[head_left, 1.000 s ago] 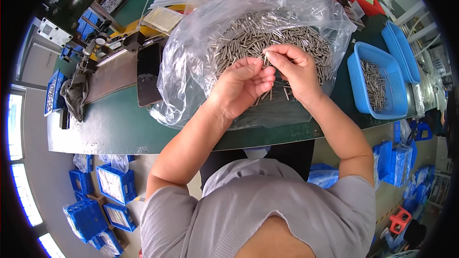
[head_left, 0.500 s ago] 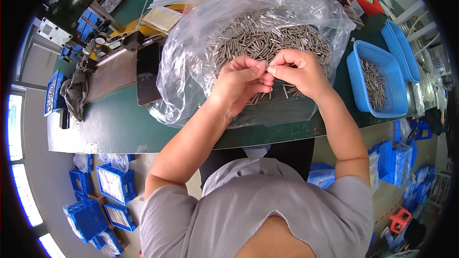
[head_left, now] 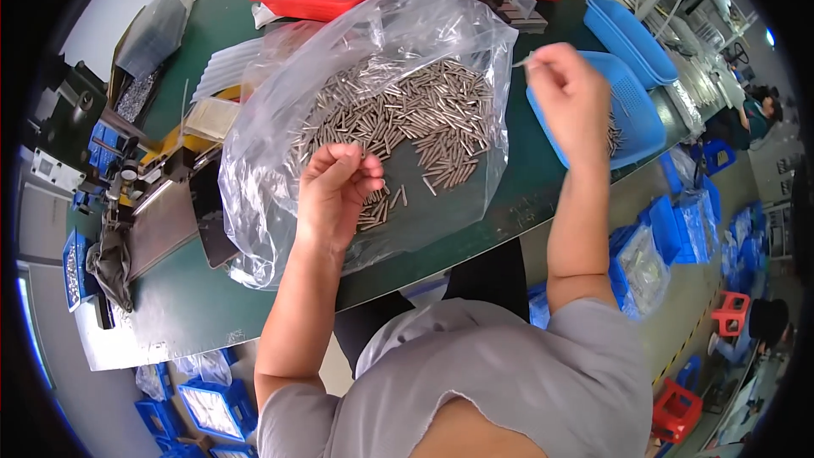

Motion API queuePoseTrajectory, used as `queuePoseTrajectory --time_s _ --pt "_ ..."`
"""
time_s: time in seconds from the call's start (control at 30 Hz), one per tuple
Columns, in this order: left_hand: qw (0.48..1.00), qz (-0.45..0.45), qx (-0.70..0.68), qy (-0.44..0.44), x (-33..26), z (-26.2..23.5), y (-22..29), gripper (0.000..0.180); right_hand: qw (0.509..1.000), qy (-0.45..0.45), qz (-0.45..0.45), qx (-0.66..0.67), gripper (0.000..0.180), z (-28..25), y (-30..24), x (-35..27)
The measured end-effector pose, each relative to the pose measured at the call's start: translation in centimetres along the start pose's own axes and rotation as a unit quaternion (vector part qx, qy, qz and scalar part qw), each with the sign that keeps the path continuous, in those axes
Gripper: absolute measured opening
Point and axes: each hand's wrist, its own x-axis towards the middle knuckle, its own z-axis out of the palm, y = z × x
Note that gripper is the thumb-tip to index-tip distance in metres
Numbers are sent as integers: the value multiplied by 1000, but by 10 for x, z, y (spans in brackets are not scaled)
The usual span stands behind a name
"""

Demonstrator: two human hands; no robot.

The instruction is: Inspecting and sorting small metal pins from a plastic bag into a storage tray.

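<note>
A large heap of small metal pins (head_left: pixel 441 110) lies on an open clear plastic bag (head_left: pixel 280 144) spread over the green table. At the near left side of the heap, my left hand (head_left: pixel 333 191) is closed with its fingers curled; what it holds, if anything, is hidden. My right hand (head_left: pixel 572 102) is raised over the far-left rim of a blue basket (head_left: pixel 638 123), its fingertips pinched on a small metal pin (head_left: pixel 521 62) that sticks out to the left, slightly blurred. More pins lie in that basket, partly covered by my right hand and forearm.
Two red baskets (head_left: pixel 339 7) of metal parts stand at the far edge. Another blue basket (head_left: pixel 632 38) sits beyond the first. Metal fixtures with a gauge (head_left: pixel 130 171) and a dark flat panel (head_left: pixel 212 216) are on the left. Blue crates (head_left: pixel 216 407) stand on the floor.
My hands have parted: the right has moved right and away from me to the blue basket with the pin, while the left stays by the heap. The view has turned to the right.
</note>
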Motion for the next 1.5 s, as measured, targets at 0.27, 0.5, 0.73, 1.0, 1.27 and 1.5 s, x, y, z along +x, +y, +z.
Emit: queuePoseTrajectory --time_s 0.27,0.5,0.73,1.0,1.27,1.5 --pt "1000 -12 -4 5 5 14 6 4 933 -121 -5 -339 24 -61 51 4" --pt "1000 -7 -7 15 2 3 6 4 906 -402 -136 -6 14 8 -22 -29" --pt "1000 -7 -3 10 5 10 8 7 864 -395 -295 -101 7 61 -34 -58" --pt "999 -10 -13 41 6 5 13 10 852 -404 -327 -64 3 90 -52 -38" --pt "992 -92 -82 -32 4 5 3 9 749 -418 168 486 8 87 -33 -25" --pt "988 -119 -86 -40 4 5 -2 8 766 -404 144 479 7 89 -35 -31"
